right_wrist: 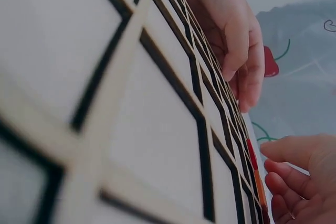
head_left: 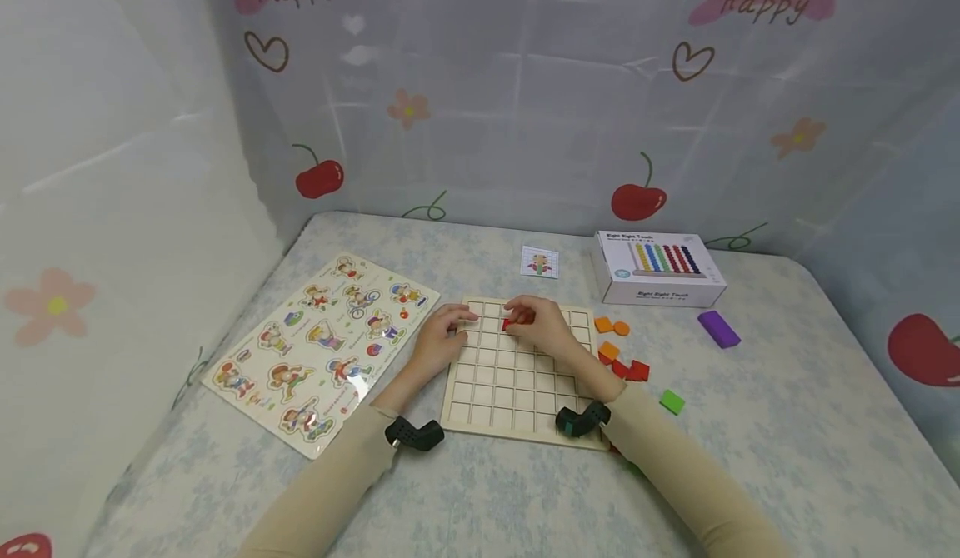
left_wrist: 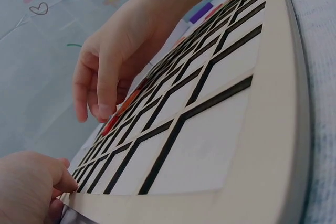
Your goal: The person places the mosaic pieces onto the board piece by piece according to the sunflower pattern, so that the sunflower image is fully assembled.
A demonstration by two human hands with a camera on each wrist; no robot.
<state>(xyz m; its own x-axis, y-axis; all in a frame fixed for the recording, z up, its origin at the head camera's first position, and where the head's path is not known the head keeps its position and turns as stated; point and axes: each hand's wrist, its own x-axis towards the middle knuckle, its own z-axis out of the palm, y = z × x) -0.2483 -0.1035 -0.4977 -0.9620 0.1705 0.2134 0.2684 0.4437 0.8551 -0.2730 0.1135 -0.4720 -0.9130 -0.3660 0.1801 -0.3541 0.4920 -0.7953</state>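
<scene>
A square wooden grid board (head_left: 482,415) lies on the table before me. My left hand (head_left: 441,343) rests at the board's upper left edge, its fingers loosely bent and touching the rim. Over the upper rows hovers my right hand (head_left: 546,329), with a red tile (head_left: 507,325) right at its fingertips. Seen from the right wrist, that red tile (right_wrist: 252,153) lies in the grid beside an orange tile (right_wrist: 258,182), and a fingertip meets the red one. The right hand's other fingers are loosely bent. In the head view, this hand hides part of the grid.
Loose orange tiles (head_left: 608,351), red tiles (head_left: 639,371) and a green tile (head_left: 672,401) lie right of the board. Farther off are a purple block (head_left: 718,330), a white box (head_left: 660,293) and a small pattern card (head_left: 540,270). A picture puzzle board (head_left: 351,373) lies left.
</scene>
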